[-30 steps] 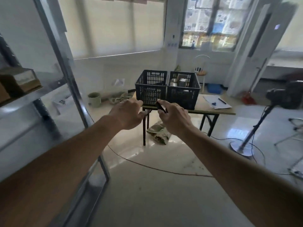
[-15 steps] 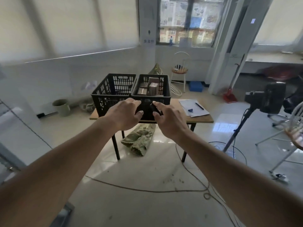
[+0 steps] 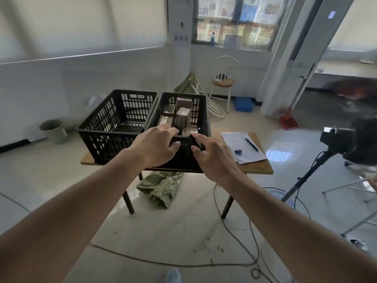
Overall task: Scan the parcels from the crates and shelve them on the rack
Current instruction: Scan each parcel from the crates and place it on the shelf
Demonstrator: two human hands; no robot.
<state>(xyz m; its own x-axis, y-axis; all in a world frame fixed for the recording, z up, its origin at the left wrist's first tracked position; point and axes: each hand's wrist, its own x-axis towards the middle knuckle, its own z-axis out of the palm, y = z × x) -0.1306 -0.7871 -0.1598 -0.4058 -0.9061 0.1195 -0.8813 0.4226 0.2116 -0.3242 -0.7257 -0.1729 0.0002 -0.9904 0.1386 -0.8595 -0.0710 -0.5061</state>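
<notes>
Grip: right hand (image 3: 214, 158) pinches a small dark scanner (image 3: 197, 144) between thumb and fingers; left hand (image 3: 156, 146) loose, fingers relaxed, carrying nothing.
Reach: both hands in front of the near rim of the right crate (image 3: 202, 119); contact cannot be told.
Parcels: several brown parcels (image 3: 182, 117) stand in the right crate.
Left crate (image 3: 106, 127): appears empty.
Progress: likely midway; remaining parcels not yet scanned or shelved. Rack out of view.
Table (image 3: 259, 170): carries both crates, papers (image 3: 240, 148) and pen (image 3: 251, 144) at right.
Obstacles: cable (image 3: 163, 263) crosses near floor; camera tripod (image 3: 306, 176) right; green cloth (image 3: 161, 188) under table.
</notes>
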